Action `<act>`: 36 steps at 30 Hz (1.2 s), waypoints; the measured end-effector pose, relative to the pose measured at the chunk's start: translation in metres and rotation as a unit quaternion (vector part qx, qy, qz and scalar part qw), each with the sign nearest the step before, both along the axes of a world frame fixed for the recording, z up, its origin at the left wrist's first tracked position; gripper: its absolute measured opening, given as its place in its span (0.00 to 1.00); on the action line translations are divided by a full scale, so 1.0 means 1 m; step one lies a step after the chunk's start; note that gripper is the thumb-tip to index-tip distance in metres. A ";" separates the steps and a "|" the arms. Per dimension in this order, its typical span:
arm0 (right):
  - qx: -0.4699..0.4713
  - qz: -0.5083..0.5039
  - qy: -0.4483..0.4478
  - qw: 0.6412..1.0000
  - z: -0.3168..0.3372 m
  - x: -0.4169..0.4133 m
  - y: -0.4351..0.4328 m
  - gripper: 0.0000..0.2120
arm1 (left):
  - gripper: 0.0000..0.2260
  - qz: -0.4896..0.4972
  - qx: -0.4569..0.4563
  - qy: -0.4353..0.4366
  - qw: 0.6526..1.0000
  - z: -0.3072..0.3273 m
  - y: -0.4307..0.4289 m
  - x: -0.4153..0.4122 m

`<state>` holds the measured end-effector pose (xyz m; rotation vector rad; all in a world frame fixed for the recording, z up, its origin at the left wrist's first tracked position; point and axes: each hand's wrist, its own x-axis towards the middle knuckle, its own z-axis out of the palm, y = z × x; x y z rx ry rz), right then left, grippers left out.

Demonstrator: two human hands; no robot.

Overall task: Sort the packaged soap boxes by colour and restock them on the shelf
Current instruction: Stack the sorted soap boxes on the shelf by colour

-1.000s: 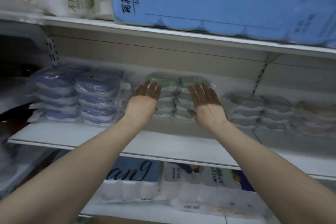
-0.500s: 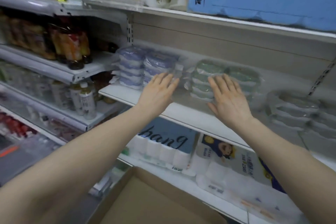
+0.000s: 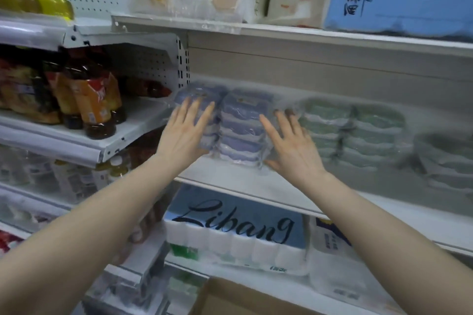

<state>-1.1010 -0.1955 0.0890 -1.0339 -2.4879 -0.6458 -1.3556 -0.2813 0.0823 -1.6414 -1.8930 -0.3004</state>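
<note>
Carton (image 3: 245, 299) at bottom edge, only a corner in view. Both forearms reach up to the middle shelf (image 3: 245, 184). Left hand (image 3: 184, 133): fingers straight and spread, laid flat over the front of the left purple soap stack (image 3: 202, 96), gripping nothing. Right hand (image 3: 291, 147): also flat, fingers extended, at the right flank of the second purple stack (image 3: 243, 130), in the gap before the green stacks (image 3: 353, 130). The frame is blurred, so contact there looks likely but I can't confirm it. Grey stacks (image 3: 445, 158) further right. Step, as I read it: squaring up the purple group, colours already grouped. Next move needs an even inward and backward push from both palms, light enough not to topple the wrapped stacks or shove the green ones
</note>
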 end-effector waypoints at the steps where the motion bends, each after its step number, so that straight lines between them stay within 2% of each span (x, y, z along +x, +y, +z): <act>1: -0.002 -0.014 -0.002 1.000 0.000 -0.015 0.005 0.54 | 0.51 -0.001 -0.004 0.005 1.000 0.003 0.010 -0.016; 7: 0.000 -0.080 0.001 0.997 -0.025 -0.086 0.038 0.66 | 0.58 -0.045 -0.037 0.048 0.997 -0.010 0.068 -0.085; 12: 0.024 -0.120 0.019 0.992 -0.039 -0.112 0.046 0.66 | 0.58 -0.059 -0.014 0.060 0.996 -0.030 0.088 -0.091; 19: 0.022 -0.123 0.025 0.992 -0.039 -0.118 0.065 0.68 | 0.62 -0.049 -0.008 0.023 0.999 -0.034 0.103 -0.087; 22: 0.041 -0.106 0.034 0.993 -0.038 -0.112 0.064 0.63 | 0.61 -0.054 0.002 0.038 0.998 -0.030 0.098 -0.087; 25: 0.081 -0.054 0.089 0.991 -0.029 -0.105 0.067 0.45 | 0.50 -0.075 0.025 0.055 0.995 -0.019 0.092 -0.090; 27: 0.089 -0.039 0.155 0.983 -0.012 -0.109 0.069 0.36 | 0.41 -0.096 0.058 0.021 0.993 -0.006 0.095 -0.092; 28: 0.072 -0.047 0.188 0.978 0.000 -0.114 0.070 0.36 | 0.39 -0.103 0.073 -0.007 0.992 0.004 0.099 -0.093; 30: -0.045 -0.101 0.205 0.972 0.030 -0.125 0.074 0.40 | 0.36 -0.090 0.055 -0.083 0.991 0.028 0.107 -0.093; 33: -0.228 -0.185 0.144 0.945 0.053 -0.139 0.095 0.43 | 0.32 -0.014 -0.029 -0.186 0.982 0.051 0.130 -0.105; 35: -0.313 -0.213 0.149 0.914 0.057 -0.146 0.110 0.46 | 0.31 -0.017 -0.087 -0.259 0.962 0.053 0.147 -0.118; 36: -0.334 -0.223 0.165 0.901 0.056 -0.149 0.117 0.48 | 0.30 -0.040 -0.113 -0.325 0.938 0.052 0.154 -0.124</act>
